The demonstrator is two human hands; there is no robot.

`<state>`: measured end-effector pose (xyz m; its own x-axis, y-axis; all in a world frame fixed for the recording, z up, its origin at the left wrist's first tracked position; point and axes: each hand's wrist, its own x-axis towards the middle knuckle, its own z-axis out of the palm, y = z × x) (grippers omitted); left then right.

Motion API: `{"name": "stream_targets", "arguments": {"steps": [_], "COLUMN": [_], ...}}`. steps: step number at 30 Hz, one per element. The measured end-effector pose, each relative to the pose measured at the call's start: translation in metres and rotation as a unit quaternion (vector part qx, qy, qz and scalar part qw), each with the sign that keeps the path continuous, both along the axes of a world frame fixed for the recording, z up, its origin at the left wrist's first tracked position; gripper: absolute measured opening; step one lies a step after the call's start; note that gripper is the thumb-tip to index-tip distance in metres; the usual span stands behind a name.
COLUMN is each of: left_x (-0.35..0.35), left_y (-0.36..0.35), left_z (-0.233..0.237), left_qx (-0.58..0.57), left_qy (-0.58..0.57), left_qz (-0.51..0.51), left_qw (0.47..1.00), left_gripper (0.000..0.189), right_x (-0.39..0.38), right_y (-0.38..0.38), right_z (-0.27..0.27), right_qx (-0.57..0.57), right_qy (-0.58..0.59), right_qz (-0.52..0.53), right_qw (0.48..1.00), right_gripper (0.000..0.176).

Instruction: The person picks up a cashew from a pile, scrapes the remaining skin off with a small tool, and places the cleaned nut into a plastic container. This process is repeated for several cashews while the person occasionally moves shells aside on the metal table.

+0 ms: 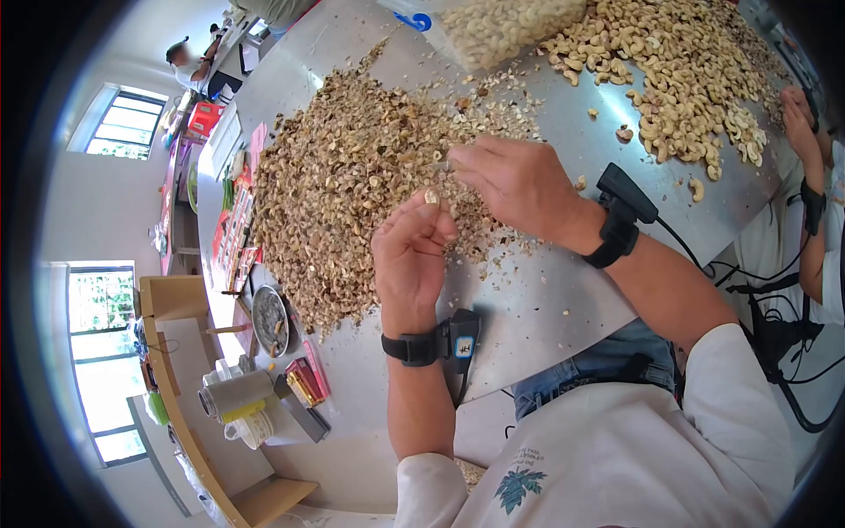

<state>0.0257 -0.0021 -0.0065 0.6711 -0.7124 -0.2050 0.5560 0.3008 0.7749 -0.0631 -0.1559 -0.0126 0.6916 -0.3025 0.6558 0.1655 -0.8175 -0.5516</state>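
My left hand [414, 242], with a black strap and device at the wrist, pinches a pale nut piece [431, 197] between thumb and fingertips. Close by on the right, my right hand [519, 185] has its fingers pressed together around a small thing that I cannot make out. Both hands are over the near side of a big heap of brown nut pieces and shells [334, 194]. Whole cashews [687, 79] lie in a pale pile at the upper right. A clear plastic bag [502, 31] of cashews rests at the top of the metal table [537, 326].
A metal dish [270, 321], a steel cup [238, 393], a yellow-white mug [252, 427] and small packets [304, 382] stand at the left edge. Another person's hands [799, 128] are at the far right. A person [195, 69] sits in the background at the upper left.
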Motion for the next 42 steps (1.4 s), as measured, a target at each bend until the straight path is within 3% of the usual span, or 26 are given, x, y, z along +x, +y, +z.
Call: {"name": "stream_targets", "arguments": {"steps": [3, 6, 15, 18, 21, 24, 27, 36, 39, 42], "left_x": [-0.007, -0.007, -0.003, -0.002, -0.007, -0.010, -0.009, -0.006, -0.008, -0.015], "left_y": [-0.003, -0.004, 0.000, 0.000, -0.001, -0.004, -0.003, -0.001, -0.001, -0.006], "left_z": [0.003, 0.003, -0.002, -0.001, 0.004, 0.006, 0.005, 0.003, 0.004, 0.009], "left_qx": [0.029, 0.029, -0.031, -0.033, -0.016, 0.042, 0.043, 0.015, 0.022, 0.037], "left_qy": [-0.088, -0.116, -0.048, -0.050, -0.119, -0.151, -0.153, -0.099, -0.145, -0.198], "left_qz": [0.048, 0.066, 0.044, 0.034, 0.051, 0.100, 0.096, 0.092, 0.101, 0.130], "left_qw": [0.995, 0.991, 0.997, 0.998, 0.991, 0.983, 0.983, 0.991, 0.984, 0.971], "left_gripper": [0.019, 0.018, 0.019, 0.018, 0.017, 0.017, 0.018, 0.017, 0.017, 0.016], "right_x": [0.001, 0.000, 0.001, 0.000, 0.004, -0.001, -0.001, 0.003, 0.004, 0.004], "right_y": [-0.007, -0.003, 0.001, -0.001, -0.018, -0.018, -0.008, -0.002, 0.003, -0.017], "right_z": [-0.004, -0.003, -0.003, 0.001, -0.001, 0.012, 0.008, -0.008, -0.009, -0.004], "right_qx": [0.046, 0.079, 0.090, 0.212, 0.154, 0.193, 0.160, 0.084, 0.201, 0.199], "right_qy": [0.026, 0.072, 0.071, 0.131, 0.122, 0.170, 0.118, 0.044, 0.083, 0.161], "right_qz": [0.106, 0.142, 0.159, 0.185, 0.102, 0.163, 0.204, 0.183, 0.153, 0.128], "right_qw": [0.993, 0.984, 0.981, 0.951, 0.975, 0.953, 0.959, 0.978, 0.964, 0.958], "right_gripper": [0.015, 0.016, 0.021, 0.025, 0.026, 0.025, 0.023, 0.017, 0.019, 0.023]}}
